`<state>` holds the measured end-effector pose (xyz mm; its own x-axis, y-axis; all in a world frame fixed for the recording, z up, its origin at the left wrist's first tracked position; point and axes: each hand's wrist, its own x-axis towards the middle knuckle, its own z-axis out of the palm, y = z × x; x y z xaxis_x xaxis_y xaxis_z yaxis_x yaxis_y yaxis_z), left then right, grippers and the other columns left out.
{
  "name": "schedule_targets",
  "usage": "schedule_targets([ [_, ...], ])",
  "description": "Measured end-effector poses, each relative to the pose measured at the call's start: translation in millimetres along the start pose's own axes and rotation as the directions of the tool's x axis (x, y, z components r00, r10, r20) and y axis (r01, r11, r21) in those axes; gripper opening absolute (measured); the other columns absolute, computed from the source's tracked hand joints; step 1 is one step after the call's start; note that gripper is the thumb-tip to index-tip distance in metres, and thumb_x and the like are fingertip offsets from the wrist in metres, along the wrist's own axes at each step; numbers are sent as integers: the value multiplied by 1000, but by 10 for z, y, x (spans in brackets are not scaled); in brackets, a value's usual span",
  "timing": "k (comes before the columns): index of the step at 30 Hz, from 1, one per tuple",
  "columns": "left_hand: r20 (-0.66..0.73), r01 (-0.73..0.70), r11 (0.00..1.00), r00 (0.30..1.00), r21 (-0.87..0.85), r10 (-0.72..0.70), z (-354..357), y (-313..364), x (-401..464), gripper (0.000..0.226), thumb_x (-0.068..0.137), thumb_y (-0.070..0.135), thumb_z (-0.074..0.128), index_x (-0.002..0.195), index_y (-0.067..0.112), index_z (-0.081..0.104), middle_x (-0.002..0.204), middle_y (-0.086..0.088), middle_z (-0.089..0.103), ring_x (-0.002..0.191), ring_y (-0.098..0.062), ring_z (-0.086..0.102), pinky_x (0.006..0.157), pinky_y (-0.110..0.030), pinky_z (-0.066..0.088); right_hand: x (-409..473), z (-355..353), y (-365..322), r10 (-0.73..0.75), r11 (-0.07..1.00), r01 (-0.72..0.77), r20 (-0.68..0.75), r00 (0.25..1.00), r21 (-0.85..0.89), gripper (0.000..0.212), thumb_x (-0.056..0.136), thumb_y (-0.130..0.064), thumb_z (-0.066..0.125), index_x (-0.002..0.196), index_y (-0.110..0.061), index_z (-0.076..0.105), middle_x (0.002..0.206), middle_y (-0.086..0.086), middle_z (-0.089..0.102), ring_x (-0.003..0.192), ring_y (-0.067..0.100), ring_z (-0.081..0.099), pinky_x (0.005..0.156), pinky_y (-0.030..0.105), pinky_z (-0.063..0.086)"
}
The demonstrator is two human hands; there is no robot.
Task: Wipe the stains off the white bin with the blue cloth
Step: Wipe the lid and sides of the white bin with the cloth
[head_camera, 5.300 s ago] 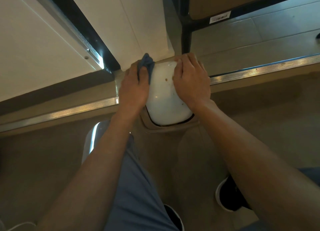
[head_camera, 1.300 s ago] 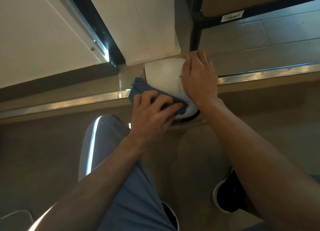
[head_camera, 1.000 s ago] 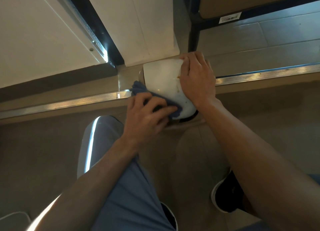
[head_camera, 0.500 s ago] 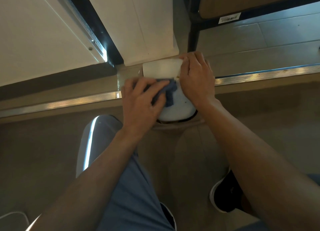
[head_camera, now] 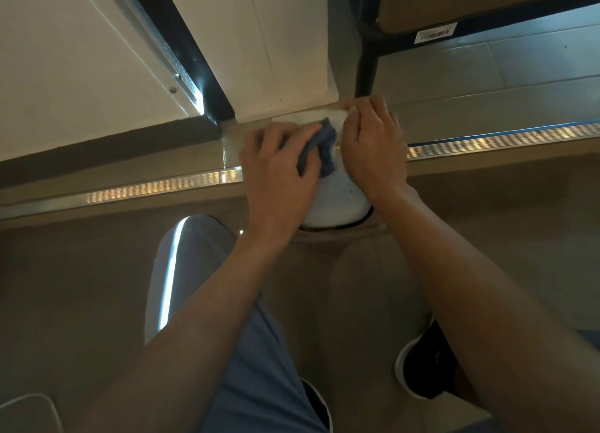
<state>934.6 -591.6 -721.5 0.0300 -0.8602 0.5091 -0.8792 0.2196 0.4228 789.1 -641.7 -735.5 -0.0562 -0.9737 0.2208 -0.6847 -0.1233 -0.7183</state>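
A small white bin stands on the floor below me, its rounded lid facing up with a few faint specks on it. My left hand presses a bunched blue cloth onto the upper middle of the lid. My right hand lies flat over the lid's right side and far edge, holding the bin steady. Both hands hide most of the lid; only its near end shows.
A white door panel and a black post rise just behind the bin. A metal threshold strip crosses the floor. My knee and dark shoe sit near the bin's front.
My left hand has slid the blue cloth from the lid's near left edge up toward its far end. The right hand has stayed in place on the bin.
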Motion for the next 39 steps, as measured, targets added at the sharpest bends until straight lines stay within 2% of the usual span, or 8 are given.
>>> schedule_targets([
  [5,100,-281,952,958,119,270,-129,-175,-638,29,84,18,74,113,23,76,108,-2,70,110,-29,52,86,-44,41,-7,-4,-23,2,1000,-2,-19,1000,-21,33,105,-28,35,120,-13,61,123,4,57,108,22,54,78,31,40],
  [10,-16,-228,967,973,114,231,-64,-134,-324,26,86,17,74,112,18,77,106,-3,72,107,-30,50,84,-46,46,-7,2,-18,-1,1000,1,-7,1000,-22,33,105,-29,34,120,-14,60,123,4,56,108,21,54,78,29,41],
  [16,117,-450,884,891,122,438,-140,-275,-634,23,89,22,75,111,26,78,108,5,73,107,-27,51,81,-43,44,-21,-20,-32,0,1000,-1,-5,1000,-24,33,106,-28,34,122,-16,60,126,3,56,111,21,54,78,30,39],
  [23,-60,-147,986,987,77,151,-127,-243,-232,21,93,15,72,113,16,77,109,-5,71,99,-33,56,84,-42,49,-33,-7,-65,40,999,-41,-19,999,-17,31,106,-29,34,120,-17,59,124,2,55,111,21,54,82,38,51],
  [28,52,-195,974,980,118,190,-86,-231,-559,27,94,16,69,121,17,74,118,-8,68,117,-35,54,96,-47,45,-45,14,-62,20,999,-20,-24,1000,-31,32,105,-31,34,119,-16,59,123,3,55,110,21,55,82,45,55],
  [31,25,-59,998,998,-19,60,-93,-266,-560,34,99,13,63,133,13,64,136,-13,56,131,-33,46,108,-46,43,-41,12,-66,17,999,-18,-25,1000,-42,33,105,-29,34,119,-15,60,123,4,56,109,22,56,82,44,55],
  [35,101,270,926,962,-262,-252,10,-112,-199,41,108,19,47,148,14,48,153,-11,44,140,-22,44,114,-30,39,-42,4,-84,18,999,-19,-30,999,-43,33,105,-29,34,118,-14,60,123,4,57,109,22,57,83,44,54],
  [39,277,524,769,850,-366,-448,8,-258,422,39,109,27,40,144,13,52,125,4,62,105,3,58,87,-5,41,-62,-3,-85,39,999,-40,-21,999,-27,34,105,-30,33,120,-16,60,125,0,56,112,21,55,84,38,51],
])
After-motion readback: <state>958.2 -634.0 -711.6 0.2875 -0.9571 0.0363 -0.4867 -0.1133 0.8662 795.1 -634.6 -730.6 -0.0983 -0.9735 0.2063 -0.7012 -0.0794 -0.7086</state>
